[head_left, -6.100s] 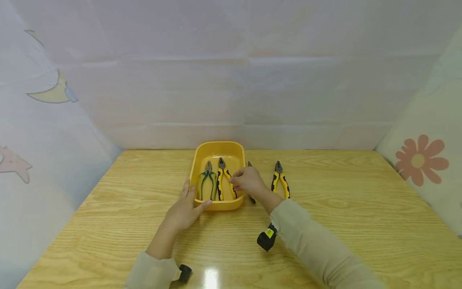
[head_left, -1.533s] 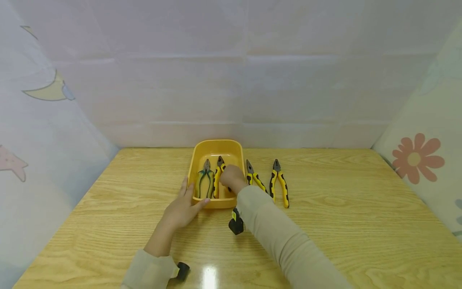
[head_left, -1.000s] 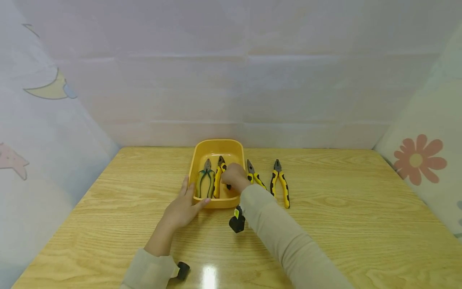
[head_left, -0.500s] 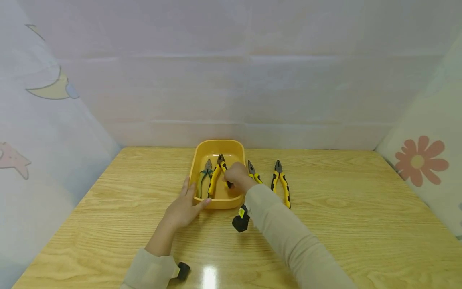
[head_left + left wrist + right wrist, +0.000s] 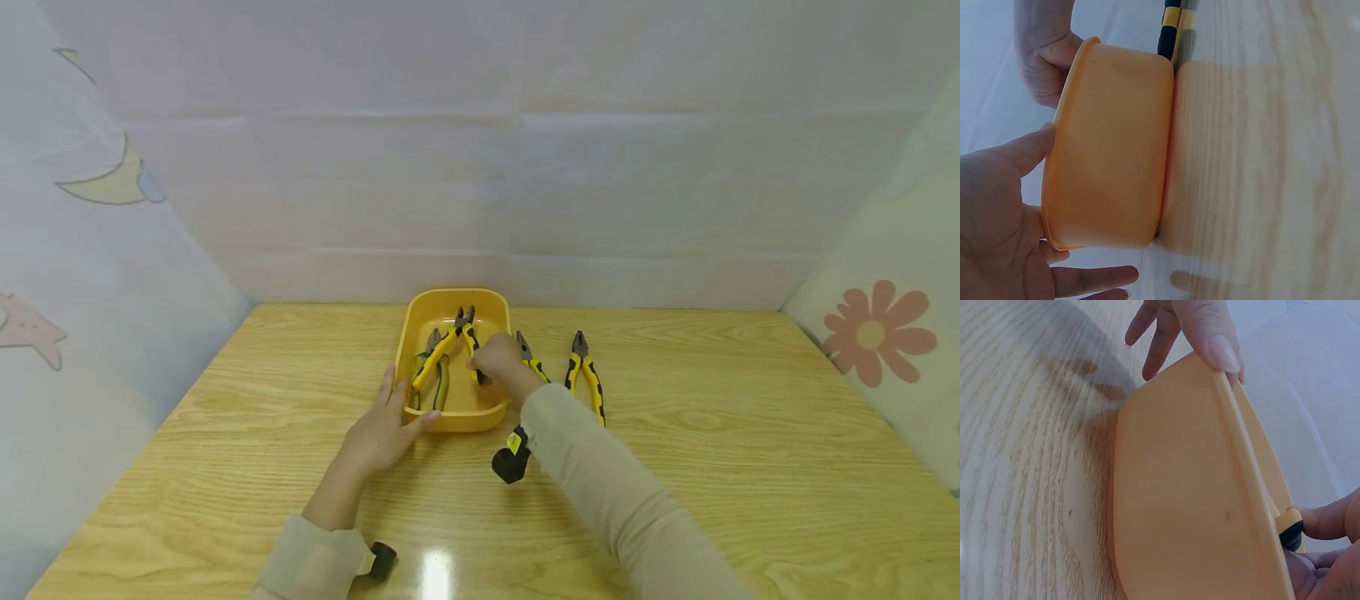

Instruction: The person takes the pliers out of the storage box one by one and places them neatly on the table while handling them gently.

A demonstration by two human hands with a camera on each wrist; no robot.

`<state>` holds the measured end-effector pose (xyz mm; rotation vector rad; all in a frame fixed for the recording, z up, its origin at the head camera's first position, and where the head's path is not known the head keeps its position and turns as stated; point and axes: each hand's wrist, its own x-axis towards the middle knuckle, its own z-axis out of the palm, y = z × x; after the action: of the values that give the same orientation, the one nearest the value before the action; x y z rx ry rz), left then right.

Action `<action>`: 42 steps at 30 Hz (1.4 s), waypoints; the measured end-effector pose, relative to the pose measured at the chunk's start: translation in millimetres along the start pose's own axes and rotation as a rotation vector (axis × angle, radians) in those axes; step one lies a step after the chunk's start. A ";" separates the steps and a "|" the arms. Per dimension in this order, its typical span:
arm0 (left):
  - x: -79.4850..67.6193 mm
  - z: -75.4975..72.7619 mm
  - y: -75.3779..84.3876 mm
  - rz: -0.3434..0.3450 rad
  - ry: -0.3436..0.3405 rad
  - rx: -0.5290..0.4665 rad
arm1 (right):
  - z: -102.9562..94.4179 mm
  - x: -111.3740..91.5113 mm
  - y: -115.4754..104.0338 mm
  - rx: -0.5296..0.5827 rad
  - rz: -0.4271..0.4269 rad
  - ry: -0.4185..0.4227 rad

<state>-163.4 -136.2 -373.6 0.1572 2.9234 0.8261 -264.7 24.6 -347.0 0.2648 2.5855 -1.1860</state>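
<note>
1. The black-and-yellow pliers (image 5: 437, 360) have just tipped and moved toward the back of the yellow box (image 5: 454, 423); a second ago they sat beside the green pliers (image 5: 441, 383), and now one leg goes across them; the nose and legs have also spread apart.
2. The right hand (image 5: 501, 357), at the right side of the box, has its fingers clamped on the right leg of those pliers.
3. They look lifted off the bottom, but they are not out; they are still in or just over the box.
4. The left hand (image 5: 378, 433) stays at the box's front left corner; its fingers are spread apart, thumb on the rim.
5. Two more pairs lie right of the box; the closer pair (image 5: 524, 346) is partly hidden, the farther pair (image 5: 592, 387) shows better.
</note>
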 end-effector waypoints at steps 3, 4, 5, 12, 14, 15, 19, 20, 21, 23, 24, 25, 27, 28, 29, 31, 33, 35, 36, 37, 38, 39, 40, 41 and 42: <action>0.1 -0.2 -0.1 0.006 0.002 0.000 | -3.2 -0.8 1.3 0.011 -0.016 0.001; 0.1 -0.3 -0.3 0.007 0.002 0.001 | -4.2 -0.8 1.9 0.010 -0.020 0.000; 0.1 -0.3 -0.4 0.007 0.002 0.000 | -5.1 -0.8 2.6 0.004 -0.026 0.000; -0.1 -0.2 -0.9 0.000 -0.001 -0.003 | -7.9 -2.6 5.3 0.270 -0.036 -0.033; -0.1 0.0 -1.1 0.000 0.000 -0.003 | -9.3 -3.9 6.7 0.311 -0.052 -0.040; -0.1 0.1 -1.1 0.000 -0.001 -0.003 | -10.1 -4.6 7.6 0.312 -0.060 -0.040; 0.3 0.4 -1.3 0.000 0.000 0.001 | -13.9 -7.1 11.4 0.371 -0.071 -0.050; 0.4 0.5 -1.3 0.000 -0.001 0.002 | -14.9 -7.6 12.2 0.395 -0.072 -0.058; 0.5 0.4 -1.2 -0.001 -0.001 0.002 | -15.7 -7.9 13.1 0.415 -0.075 -0.065; 0.7 0.4 -1.1 -0.002 -0.001 0.004 | -17.1 -9.1 14.6 0.459 -0.086 -0.084; 0.7 0.4 -1.0 -0.002 -0.002 0.003 | -17.9 -10.0 15.2 0.478 -0.091 -0.093; 0.7 0.4 -0.9 -0.002 -0.002 0.004 | -18.8 -10.8 15.7 0.490 -0.092 -0.098; 0.5 0.3 -0.4 -0.002 -0.004 0.001 | -20.3 -12.7 16.8 0.527 -0.094 -0.110; 0.3 0.3 -0.2 -0.001 -0.004 0.000 | -21.2 -13.9 17.2 0.541 -0.095 -0.114; 0.1 0.3 -0.1 0.000 -0.005 0.000 | -22.1 -14.9 17.7 0.555 -0.092 -0.118; -0.4 0.0 0.1 0.002 -0.007 0.000 | -23.5 -16.6 18.7 0.588 -0.093 -0.127; -0.8 -0.2 0.1 0.003 -0.008 -0.001 | -25.0 -18.2 19.8 0.622 -0.096 -0.143; -1.0 -0.4 0.1 0.004 -0.008 -0.001 | -26.5 -19.5 20.9 0.649 -0.096 -0.153; -1.1 -0.4 0.0 0.004 -0.007 -0.002 | -27.3 -20.3 21.4 0.661 -0.096 -0.159; -1.1 -0.5 -0.1 0.003 -0.007 -0.002 | -28.2 -21.2 21.9 0.667 -0.097 -0.162; -1.1 -0.5 -0.2 0.003 -0.006 -0.002 | -28.9 -21.8 22.2 0.675 -0.096 -0.164; -1.0 -0.4 -0.3 0.004 -0.006 0.000 | -29.7 -22.8 22.7 0.678 -0.099 -0.167; -1.0 -0.4 -0.3 0.004 -0.005 0.001 | -30.5 -23.7 23.2 0.677 -0.107 -0.163; -0.9 -0.3 -0.4 0.005 -0.004 0.000 | -31.3 -24.6 23.7 0.676 -0.110 -0.161; -0.8 -0.2 -0.4 0.005 -0.004 0.000 | -32.3 -25.5 24.2 0.674 -0.114 -0.159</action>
<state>-162.7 -136.7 -373.6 0.1661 2.9212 0.8250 -239.7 63.6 -335.7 0.1464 2.0100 -2.0021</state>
